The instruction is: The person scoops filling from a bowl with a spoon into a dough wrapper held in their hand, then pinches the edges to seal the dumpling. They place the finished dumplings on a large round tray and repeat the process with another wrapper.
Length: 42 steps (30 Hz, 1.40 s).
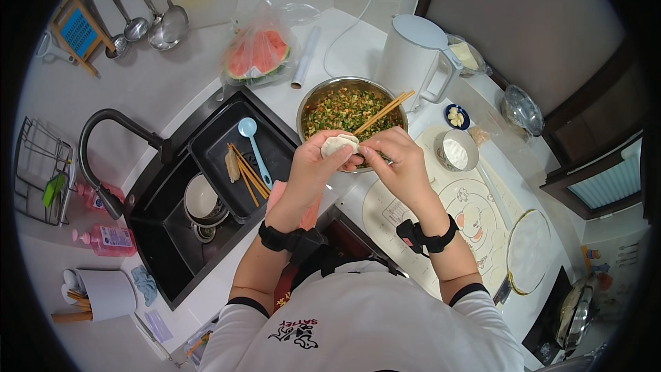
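Between both hands, over the near rim of a steel bowl of chopped vegetable filling point(351, 106), is a folded dumpling point(339, 146). My left hand point(321, 157) holds it with the thumb across its near side. My right hand point(391, 157) pinches its right end between thumb and fingertips. Wooden chopsticks point(383, 112) rest in the bowl, leaning on its right rim. Right of the bowl a pale printed mat point(413, 217) carries a small bowl of white flour point(456, 151) and several thin round wrappers that overlap on its printed circle.
At left is a black sink point(170, 248) with a tray holding a blue spoon point(248, 128) and chopsticks. Behind stand bagged watermelon point(258, 57) and a white electric kettle point(413, 57). Garlic in a blue dish point(456, 117), a rolling pin point(493, 194) and a round tray point(529, 252) lie right.
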Tool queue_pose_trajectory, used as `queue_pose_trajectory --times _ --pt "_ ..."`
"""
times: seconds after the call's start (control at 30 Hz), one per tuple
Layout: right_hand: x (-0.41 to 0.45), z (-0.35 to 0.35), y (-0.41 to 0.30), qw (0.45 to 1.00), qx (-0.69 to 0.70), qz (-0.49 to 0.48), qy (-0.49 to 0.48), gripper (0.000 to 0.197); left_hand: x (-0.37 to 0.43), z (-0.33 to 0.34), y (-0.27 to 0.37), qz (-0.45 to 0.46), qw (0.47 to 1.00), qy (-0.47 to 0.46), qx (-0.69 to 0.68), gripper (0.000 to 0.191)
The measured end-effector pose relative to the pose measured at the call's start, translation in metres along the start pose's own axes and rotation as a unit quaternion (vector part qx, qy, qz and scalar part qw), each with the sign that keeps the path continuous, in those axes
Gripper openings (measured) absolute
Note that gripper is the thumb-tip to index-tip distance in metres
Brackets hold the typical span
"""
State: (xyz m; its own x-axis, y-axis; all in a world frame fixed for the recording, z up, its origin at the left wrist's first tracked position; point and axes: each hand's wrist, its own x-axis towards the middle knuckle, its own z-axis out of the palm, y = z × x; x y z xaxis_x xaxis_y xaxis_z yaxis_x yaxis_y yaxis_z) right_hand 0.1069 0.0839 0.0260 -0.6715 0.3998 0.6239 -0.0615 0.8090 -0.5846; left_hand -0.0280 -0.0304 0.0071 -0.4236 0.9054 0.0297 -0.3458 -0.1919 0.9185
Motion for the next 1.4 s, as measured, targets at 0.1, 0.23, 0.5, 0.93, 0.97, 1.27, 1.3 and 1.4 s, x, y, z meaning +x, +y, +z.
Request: queue_pose_trajectory --times 0.1,0.23,0.5,0.93,0.97,1.27,1.3,1.4 --pt "-0.001 0.005 -0.001 0.999 -0.016 -0.017 0.026 0.008 -0.002 0.004 0.002 -0.004 1.000 0.007 0.000 0.025" --pt "-0.006 0.007 -0.001 0.999 -0.016 -0.017 0.029 0.012 -0.003 0.004 0.004 0.005 1.000 0.010 -0.003 0.025" --pt "-0.006 0.004 0.000 0.996 0.058 0.066 0.026 0.021 -0.005 0.003 0.006 0.015 1.000 -0.003 -0.001 0.025" --pt "-0.003 0.003 -0.004 0.961 0.194 0.198 -0.008 0.013 -0.005 0.006 0.002 0.040 0.998 -0.016 0.037 0.026" --pt "-0.003 0.005 -0.003 0.967 0.176 0.184 0.003 0.011 -0.005 0.007 0.002 0.040 0.998 -0.016 0.037 0.026" --pt "-0.001 0.010 -0.007 0.992 0.070 0.097 0.034 0.012 -0.004 0.006 -0.001 0.075 0.997 0.014 0.032 0.028" --pt "-0.001 0.010 -0.008 0.993 0.070 0.089 0.034 0.015 -0.004 0.005 0.001 0.071 0.997 0.012 0.033 0.029" --pt "-0.002 0.010 -0.009 0.990 0.076 0.111 0.030 0.018 -0.004 0.003 0.004 0.059 0.997 0.009 0.039 0.028"
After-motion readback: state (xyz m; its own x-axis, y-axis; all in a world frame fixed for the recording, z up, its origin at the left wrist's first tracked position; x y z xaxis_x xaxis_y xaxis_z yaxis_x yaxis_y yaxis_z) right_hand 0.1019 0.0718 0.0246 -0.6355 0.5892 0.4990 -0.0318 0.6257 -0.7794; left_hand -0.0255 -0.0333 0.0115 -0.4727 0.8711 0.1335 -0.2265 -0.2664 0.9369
